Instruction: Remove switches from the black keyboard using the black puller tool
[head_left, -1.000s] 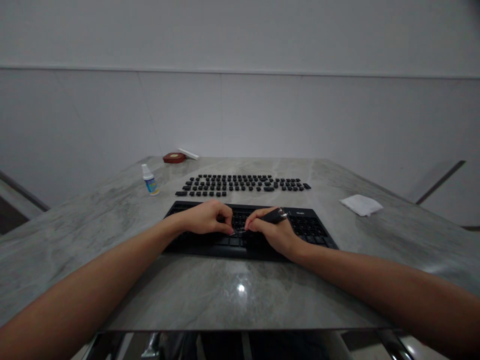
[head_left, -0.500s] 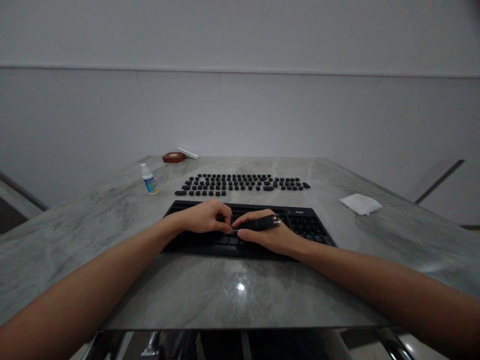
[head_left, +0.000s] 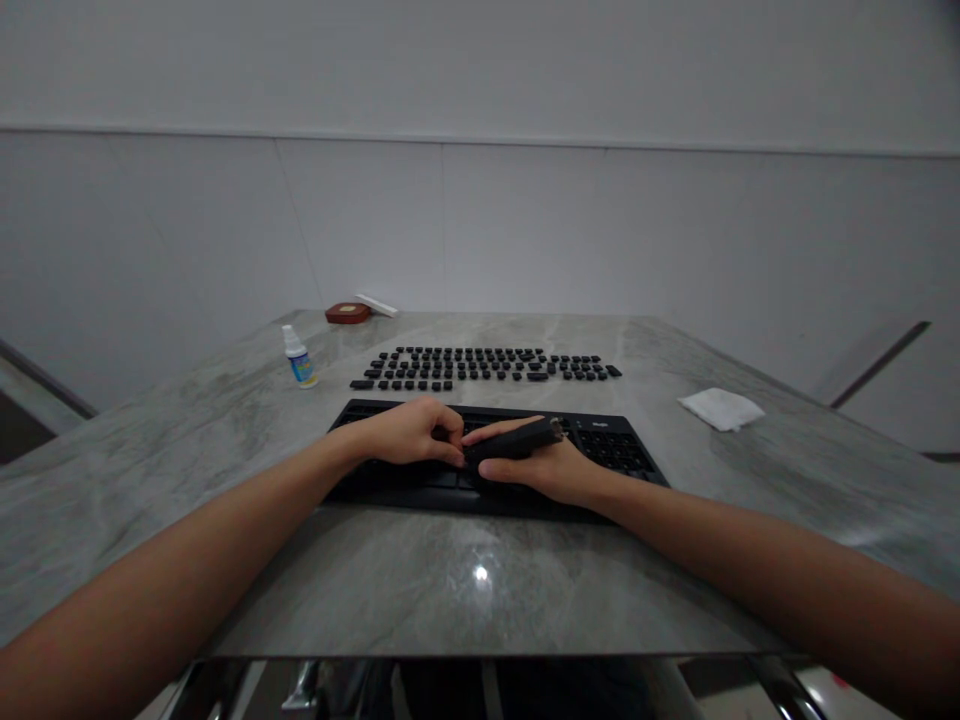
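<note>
A black keyboard [head_left: 491,505] lies near the front of the table, its number pad showing at the right. My right hand [head_left: 555,468] is closed around a thick black-handled tool [head_left: 517,438], whose exposed upper end looks metallic and points right. The tool's lower end meets the keys near the fingertips of my left hand [head_left: 420,432]. Thumb and forefinger of that hand are pinched together just over the keys; whatever is between them is hidden. Behind the keyboard, loose black keycaps [head_left: 536,377] are laid out in rows like a keyboard.
A small white spray bottle [head_left: 300,362] with a blue label stands at the left. A folded white cloth or tissue [head_left: 721,409] lies at the right. Toward the back left are a reddish-brown case [head_left: 348,313] and a thin white piece [head_left: 378,305]. A wall rises behind the table [head_left: 480,610].
The black tool has turned a little in my right hand, its metallic end now slightly higher and less exposed. My left hand stays pinched at about the same spot.
</note>
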